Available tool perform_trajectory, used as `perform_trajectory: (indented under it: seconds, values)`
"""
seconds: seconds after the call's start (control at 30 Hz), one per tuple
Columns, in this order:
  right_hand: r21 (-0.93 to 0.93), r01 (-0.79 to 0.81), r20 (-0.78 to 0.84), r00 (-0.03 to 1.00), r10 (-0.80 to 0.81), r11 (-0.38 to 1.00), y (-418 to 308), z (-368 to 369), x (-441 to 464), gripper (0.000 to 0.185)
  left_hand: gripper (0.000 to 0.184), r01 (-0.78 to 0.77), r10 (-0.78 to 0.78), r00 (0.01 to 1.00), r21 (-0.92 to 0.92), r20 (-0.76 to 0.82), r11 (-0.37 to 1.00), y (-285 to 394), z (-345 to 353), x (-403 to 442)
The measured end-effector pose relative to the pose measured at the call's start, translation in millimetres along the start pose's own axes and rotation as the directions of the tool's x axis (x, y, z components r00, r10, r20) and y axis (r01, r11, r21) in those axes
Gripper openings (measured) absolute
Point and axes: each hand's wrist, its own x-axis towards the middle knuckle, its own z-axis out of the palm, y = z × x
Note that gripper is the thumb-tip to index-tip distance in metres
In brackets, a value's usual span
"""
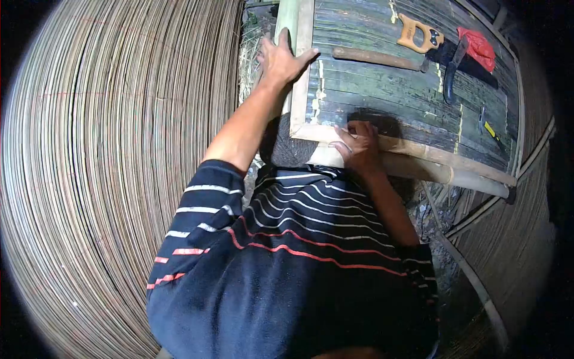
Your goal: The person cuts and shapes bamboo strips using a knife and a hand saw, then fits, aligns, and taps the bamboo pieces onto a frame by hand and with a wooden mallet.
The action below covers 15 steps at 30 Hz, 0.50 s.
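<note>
A bamboo panel [371, 84] of dark greenish slats lies before me, edged with pale split-bamboo strips. My left hand [280, 61] rests on the panel's left edge, fingers spread across the left border strip [304, 66] and the round bamboo pole [287, 17] beside it. Near the front left corner, my right hand [360, 143] grips the front border strip [412, 148], thumb toward me and fingers curled at its inner side. The two strips meet at this corner. Just below it, a dark fibrous wrapping [293, 146] covers part of the frame.
On the panel lie a wooden-handled tool [379, 58], a handsaw [421, 36], a dark-handled blade [452, 75], a red plastic bag [476, 48] and a yellow-and-black cutter [491, 130]. A slatted bamboo wall [119, 149] rises at left. Bamboo poles [478, 284] stand at right.
</note>
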Motion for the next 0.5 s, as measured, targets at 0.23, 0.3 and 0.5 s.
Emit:
perform_trajectory:
  seconds: [0.23,0.3,0.5]
  values:
    - [-0.005,0.047,-0.014,0.999,-0.047,0.999,9.6,9.0,-4.2,0.038,0.120,0.018,-0.005,0.988,0.080,-0.155,0.997,-3.4,34.0,7.6]
    - [-0.026,0.012,0.039,0.999,-0.011,1.000,0.8,-7.6,6.4,0.043,0.121,0.084,-0.082,0.990,0.012,-0.115,0.996,7.1,17.8,-0.1]
    - [0.106,-0.056,-0.310,0.947,0.086,0.993,1.1,-18.7,131.7,0.035,0.122,0.216,-0.223,0.975,-0.218,-0.008,0.952,-4.1,-28.3,-76.4]
